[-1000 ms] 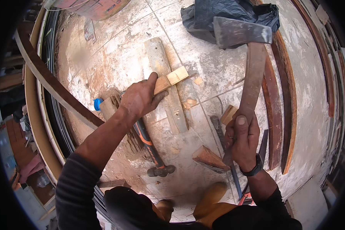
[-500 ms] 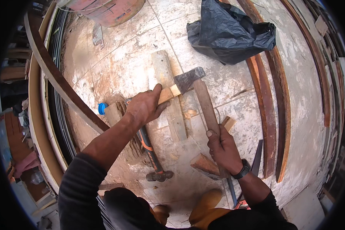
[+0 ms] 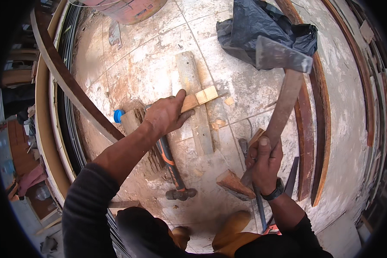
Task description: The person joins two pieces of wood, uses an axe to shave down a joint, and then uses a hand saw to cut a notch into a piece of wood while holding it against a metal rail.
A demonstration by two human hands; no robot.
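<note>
My left hand [image 3: 164,115] grips a short wooden piece [image 3: 198,99] whose pale, freshly cut end points right. That piece rests across a grey board [image 3: 185,69] lying on the floor. My right hand [image 3: 265,162] is closed round the wooden handle of a hatchet [image 3: 284,99]. The hatchet's dark metal head is raised to the right, apart from the wooden piece, and overlaps a black plastic bag [image 3: 262,26] in view. Small pale wood chips [image 3: 218,124] lie beside the board. Below my left forearm is a ball-peen hammer [image 3: 172,167] with a black and orange handle.
A rough wood block [image 3: 144,142] lies left of the hammer, near a blue cap [image 3: 118,115]. Another wood chunk [image 3: 234,182] sits by my right wrist. Long dark planks [image 3: 305,142] run along the right. A pinkish bucket [image 3: 127,10] stands at the back left.
My right hand has lifted the hatchet off the wooden piece and swung its head up and to the right. A new cut mark shows on the piece's pale end.
</note>
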